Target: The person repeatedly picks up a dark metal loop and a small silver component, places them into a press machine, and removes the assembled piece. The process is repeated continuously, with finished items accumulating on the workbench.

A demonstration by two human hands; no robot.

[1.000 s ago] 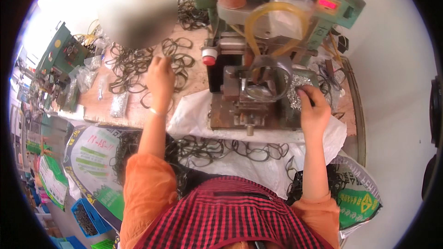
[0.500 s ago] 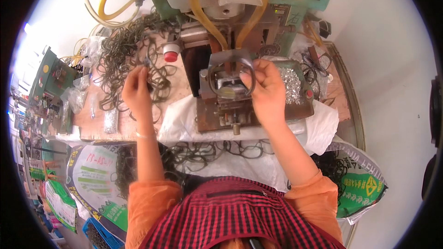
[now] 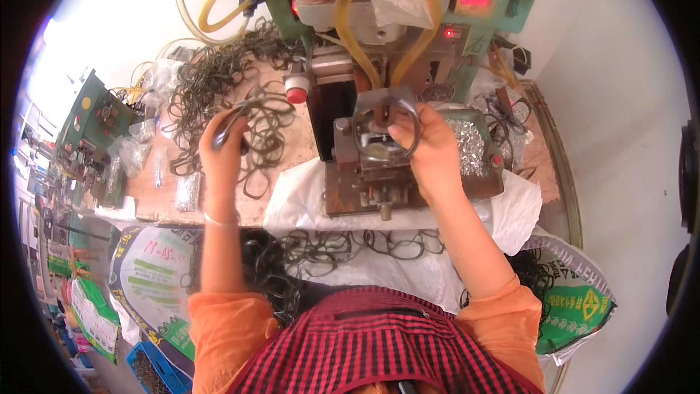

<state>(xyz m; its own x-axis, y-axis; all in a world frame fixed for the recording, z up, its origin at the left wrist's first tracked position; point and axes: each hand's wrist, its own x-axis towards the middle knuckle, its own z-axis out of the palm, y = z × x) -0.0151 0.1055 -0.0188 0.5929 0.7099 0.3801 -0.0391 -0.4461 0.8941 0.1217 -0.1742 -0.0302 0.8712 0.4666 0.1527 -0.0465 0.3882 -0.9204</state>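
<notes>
While your left hand clasps dark tool, half-curled right hand, hold unclear, risks pinching if press drops.

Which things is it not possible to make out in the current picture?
All in head view:
What the right hand holds, if anything: obscured by the hand itself and the round frame.
Exact kind of the dark tool in the left hand: blurred.
Reading on the red display: washed out by glow.
Blue crate: cut off by lower edge.
</notes>
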